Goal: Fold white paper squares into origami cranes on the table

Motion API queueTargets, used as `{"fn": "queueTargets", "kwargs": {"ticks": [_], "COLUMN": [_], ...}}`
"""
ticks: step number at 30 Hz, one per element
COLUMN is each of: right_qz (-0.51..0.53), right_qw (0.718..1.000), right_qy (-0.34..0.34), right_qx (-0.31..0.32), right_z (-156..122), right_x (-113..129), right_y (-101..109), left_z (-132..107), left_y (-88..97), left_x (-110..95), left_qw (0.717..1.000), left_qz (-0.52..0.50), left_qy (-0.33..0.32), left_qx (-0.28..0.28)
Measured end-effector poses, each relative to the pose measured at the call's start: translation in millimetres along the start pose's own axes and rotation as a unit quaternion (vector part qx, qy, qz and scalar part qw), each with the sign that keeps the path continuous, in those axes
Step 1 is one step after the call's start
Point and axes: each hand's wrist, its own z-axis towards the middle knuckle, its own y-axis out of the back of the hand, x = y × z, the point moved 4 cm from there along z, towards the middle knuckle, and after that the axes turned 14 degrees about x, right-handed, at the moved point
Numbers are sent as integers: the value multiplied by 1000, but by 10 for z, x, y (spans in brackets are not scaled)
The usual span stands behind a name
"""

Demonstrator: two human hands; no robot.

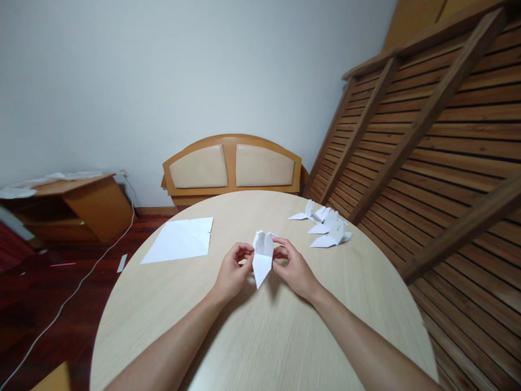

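Note:
A partly folded white paper figure (262, 259) hangs just above the round pale wooden table (260, 336), its point downward. My left hand (232, 273) pinches its left edge with thumb and fingers closed. My right hand (293, 267) pinches its right edge the same way. Both forearms reach in from the bottom of the view.
A flat white paper sheet (180, 240) lies on the table's far left. Several folded white paper figures (328, 224) sit at the far right. Behind the table stands a wooden padded headboard (232, 165). A slatted wooden frame (431, 141) leans at right; a low cabinet (69, 203) and cable are at left.

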Motion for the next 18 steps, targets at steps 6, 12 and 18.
{"fn": "queueTargets", "kwargs": {"ticks": [6,12,18], "right_qz": [-11,-27,-9], "right_qw": [1000,999,999], "right_qy": [-27,-22,-41], "right_qx": [-5,24,12], "right_z": [-1,1,3], "right_x": [18,29,-24], "right_y": [61,62,91], "left_z": [-15,-13,-17], "left_y": [-18,6,-8], "left_x": [57,67,52], "left_qw": [999,996,996], "left_qz": [-1,52,52], "left_qy": [25,52,48], "left_qx": [30,48,59]}}
